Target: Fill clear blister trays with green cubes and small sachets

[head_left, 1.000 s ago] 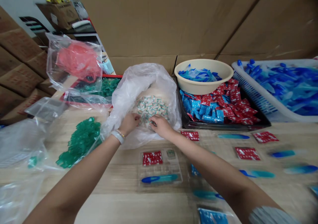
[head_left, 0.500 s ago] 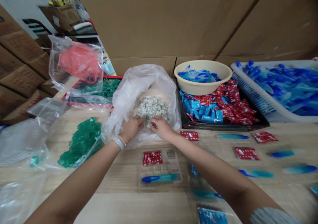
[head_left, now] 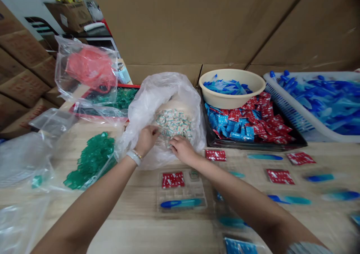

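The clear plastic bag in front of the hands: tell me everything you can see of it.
The bag is thin, clear, crumpled plastic, its mouth spread wide and slumped open. It sits on the wooden table, holding a heap of small white packets with teal and orange markings. The left hand and right hand both reach in at its near edge, beside the heap. Whether the packets fill the bag deeper down cannot be seen.

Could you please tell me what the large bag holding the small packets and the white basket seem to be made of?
The bag looks like thin clear polythene, glossy with soft creases. The basket looks like moulded matte plastic, its side cut into slots.
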Demonstrator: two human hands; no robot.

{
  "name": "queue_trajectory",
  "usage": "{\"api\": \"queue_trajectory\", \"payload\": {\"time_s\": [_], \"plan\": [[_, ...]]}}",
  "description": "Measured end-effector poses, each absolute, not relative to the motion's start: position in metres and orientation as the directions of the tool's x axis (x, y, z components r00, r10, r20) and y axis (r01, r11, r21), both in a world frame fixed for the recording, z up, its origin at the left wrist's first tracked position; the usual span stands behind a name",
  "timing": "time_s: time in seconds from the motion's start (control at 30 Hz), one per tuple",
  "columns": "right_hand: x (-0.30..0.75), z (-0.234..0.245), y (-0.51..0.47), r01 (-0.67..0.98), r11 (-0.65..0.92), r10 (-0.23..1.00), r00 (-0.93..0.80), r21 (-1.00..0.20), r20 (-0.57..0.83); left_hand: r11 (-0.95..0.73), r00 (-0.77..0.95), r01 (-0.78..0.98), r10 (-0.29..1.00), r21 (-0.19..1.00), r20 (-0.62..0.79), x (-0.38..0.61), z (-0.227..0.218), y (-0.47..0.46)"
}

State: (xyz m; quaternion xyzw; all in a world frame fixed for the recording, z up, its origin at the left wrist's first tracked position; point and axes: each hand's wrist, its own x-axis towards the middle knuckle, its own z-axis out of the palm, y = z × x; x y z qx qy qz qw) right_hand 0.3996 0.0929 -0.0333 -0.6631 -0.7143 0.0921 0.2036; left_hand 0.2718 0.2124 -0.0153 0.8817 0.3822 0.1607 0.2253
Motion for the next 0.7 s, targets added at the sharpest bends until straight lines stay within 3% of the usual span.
{"api": "queue_trajectory", "payload": {"time_s": [0.2, 0.57, 0.7], "plan": [[0.404, -0.029, 0.103, 0.888, 0.073, 0.971, 0.039, -0.453, 0.234, -0.531, 0.557, 0.655, 0.82, 0.537, 0.131, 0.294, -0.022, 0.218], [0.409, -0.033, 0.119, 0.895, 0.08, 0.975, 0.022, -0.438, 0.222, -0.701, 0.742, 0.535, 0.657, 0.472, 0.135, 0.294, -0.026, 0.213], [0.41, -0.032, 0.115, 0.888, 0.077, 0.97, 0.039, -0.453, 0.241, -0.697, 0.741, 0.55, 0.661, 0.461, 0.115, 0.294, -0.028, 0.218]]}}
